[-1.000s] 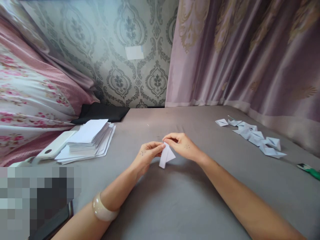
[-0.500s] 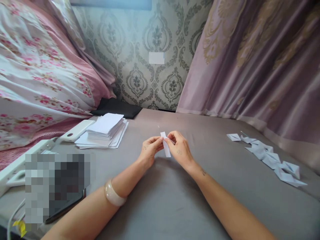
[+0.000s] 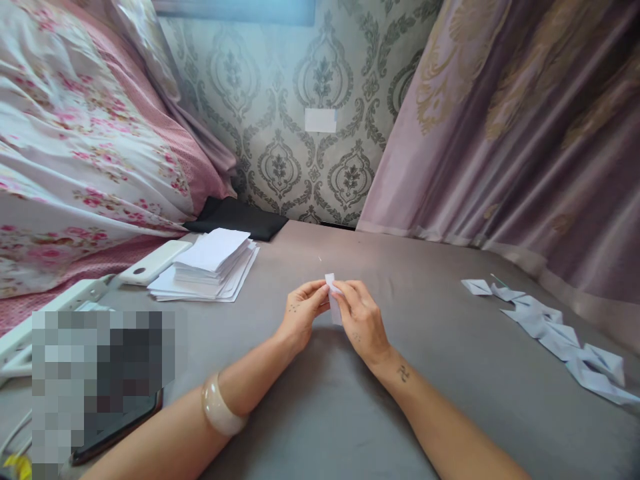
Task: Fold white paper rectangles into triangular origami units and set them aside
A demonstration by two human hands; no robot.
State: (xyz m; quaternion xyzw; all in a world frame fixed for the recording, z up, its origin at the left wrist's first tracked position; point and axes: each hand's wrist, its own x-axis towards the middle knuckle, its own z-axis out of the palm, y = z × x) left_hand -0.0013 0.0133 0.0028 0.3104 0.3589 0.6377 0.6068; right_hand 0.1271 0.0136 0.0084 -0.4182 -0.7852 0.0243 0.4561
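Note:
A narrow folded strip of white paper (image 3: 335, 313) stands nearly upright between my hands, above the grey sheet. My left hand (image 3: 301, 311) pinches its left edge between thumb and fingers. From the other side my right hand (image 3: 361, 316) grips the same strip, its thumb pressed on the paper and its fingers curled behind. Part of the strip is hidden by the fingers. To the right lie several folded white paper pieces (image 3: 557, 337) in a slanting row.
At the left sits a stack of white paper sheets (image 3: 213, 257), beside a white power bank (image 3: 155, 262) and a white power strip (image 3: 60, 313). A black flat case (image 3: 240, 217) lies behind the stack. A dark device is partly blurred at lower left. Curtains hang on both sides.
My right hand has turned so that its back faces up more, and its fingers now cover more of the strip. The whole view has shifted slightly.

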